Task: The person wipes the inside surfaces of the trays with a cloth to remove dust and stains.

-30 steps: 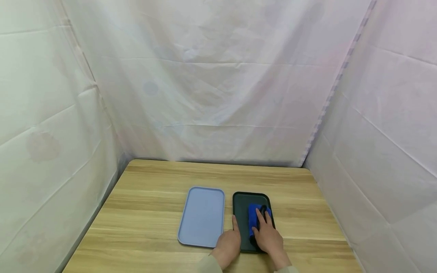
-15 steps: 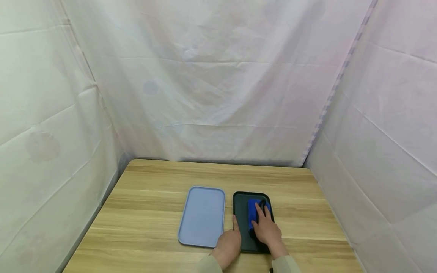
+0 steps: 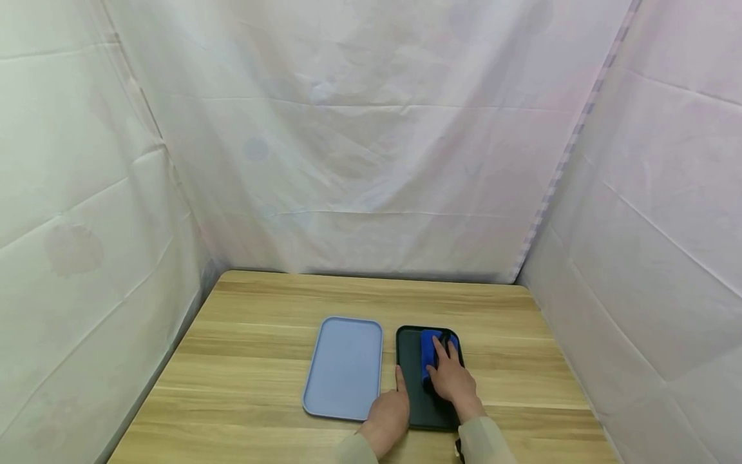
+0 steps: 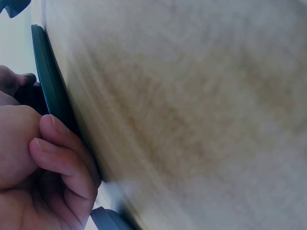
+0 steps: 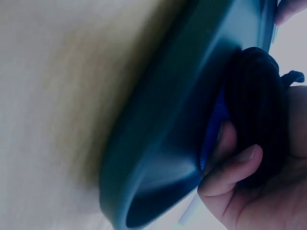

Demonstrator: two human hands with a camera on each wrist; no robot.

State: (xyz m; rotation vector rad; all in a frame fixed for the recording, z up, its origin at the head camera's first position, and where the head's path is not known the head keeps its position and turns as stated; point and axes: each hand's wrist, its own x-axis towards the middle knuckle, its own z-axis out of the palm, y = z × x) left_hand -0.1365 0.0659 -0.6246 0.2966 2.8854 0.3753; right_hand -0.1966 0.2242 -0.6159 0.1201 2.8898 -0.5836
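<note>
In the head view my left hand (image 3: 390,412) is at the near-left side of a dark green tray (image 3: 408,406), one straight finger lying along its left rim. The left wrist view shows other fingers (image 4: 67,163) of that hand bent beside the tray's outer wall. My right hand (image 3: 454,385) grips a soft-looking black roll (image 5: 254,115) over a flat blue pad (image 3: 428,348), which rests in the right part of the tray. In the right wrist view bent fingers wrap the roll's lower end; a small loop sticks out at its far side. The hand covers much of the roll.
A light blue tray (image 3: 344,367) lies on the wood-grain table (image 3: 261,361) left of the dark green one, close to my left hand. White patterned curtains (image 3: 371,161) enclose the table at the back and both sides.
My right hand has slid the black roll and blue pad away from me along the dark green tray, toward its far right corner. My left hand and both trays stay put.
</note>
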